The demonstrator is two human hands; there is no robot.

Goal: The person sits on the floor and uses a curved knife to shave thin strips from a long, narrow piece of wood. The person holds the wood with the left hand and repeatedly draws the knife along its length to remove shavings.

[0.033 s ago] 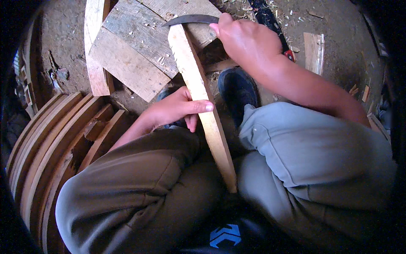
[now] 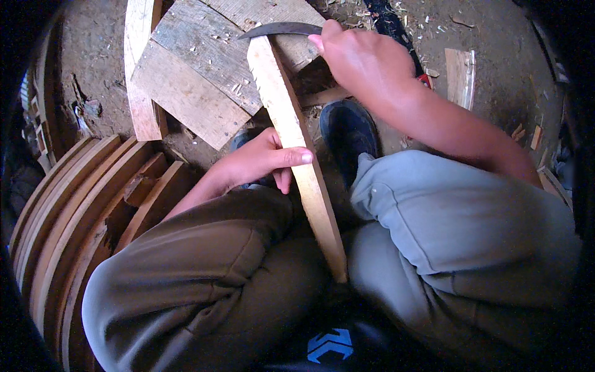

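A pale piece of wood (image 2: 286, 115) slants between my knees, its far end raised over the boards and its near end against my lap. My left hand (image 2: 269, 158) is closed round the middle of it, thumb across the top face. In my right hand (image 2: 372, 59) is a curved dark blade like a sickle (image 2: 279, 28), gripped at its right end; the fist hides the handle. The blade lies across the far tip of the wood, seemingly touching it. Rough cut marks show along the wood's left edge near that tip.
Weathered boards (image 2: 204, 62) with wood chips lie ahead under the wood's far end. Several planks (image 2: 80, 204) are stacked at the left, and a long plank (image 2: 141, 74) stands beyond them. A short offcut (image 2: 460, 77) lies at the right. My shoes (image 2: 348, 133) are below.
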